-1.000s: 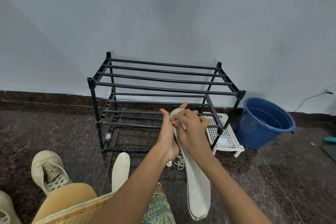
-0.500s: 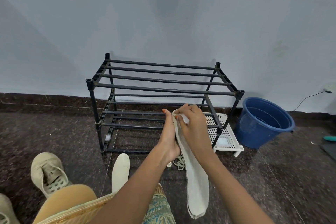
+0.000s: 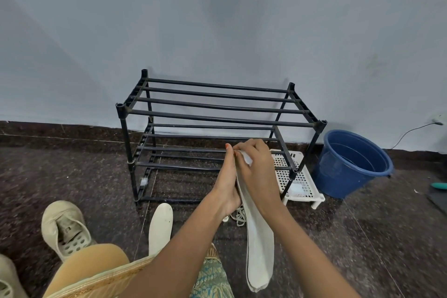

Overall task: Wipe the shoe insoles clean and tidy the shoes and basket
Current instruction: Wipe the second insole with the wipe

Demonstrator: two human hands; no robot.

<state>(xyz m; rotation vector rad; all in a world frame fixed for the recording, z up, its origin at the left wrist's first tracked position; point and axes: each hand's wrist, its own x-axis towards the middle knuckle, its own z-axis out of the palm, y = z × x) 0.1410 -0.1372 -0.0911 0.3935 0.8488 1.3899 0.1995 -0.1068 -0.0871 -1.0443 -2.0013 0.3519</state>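
Surrounding room: a pale blue-grey wall (image 3: 217, 19) meets a dark speckled stone floor (image 3: 362, 237). A black tube shoe rack (image 3: 217, 113) stands against the wall at frame centre.
Right of rack: a white perforated basket (image 3: 304, 191) sits on the floor by the rack's right legs, with a blue bucket (image 3: 350, 164) just beyond it.
Lower left: one beige shoe (image 3: 64, 227) lies on the floor, and another shoe (image 3: 6, 278) is cut off by the frame corner. A second insole (image 3: 160, 225) lies flat nearby, and loose laces (image 3: 239, 215) lie below the hands.
Left hand (image 3: 226, 181): fingers straight and together, laid flat along the insole's (image 3: 258, 237) back.
Right hand (image 3: 258, 172): fingers curl over the insole's upper end, pinching it. A small white bit shows beneath them; I cannot tell whether it is a wipe.
Change: a second ago one left finger stood raised and the insole's tip showed above the right hand. Now that finger lies in line and the tip is covered.
Insole axis: it is held off the floor at lower centre, its long axis nearly vertical in the frame. The upper end is at the hands and the rounded end hangs toward the bottom edge.
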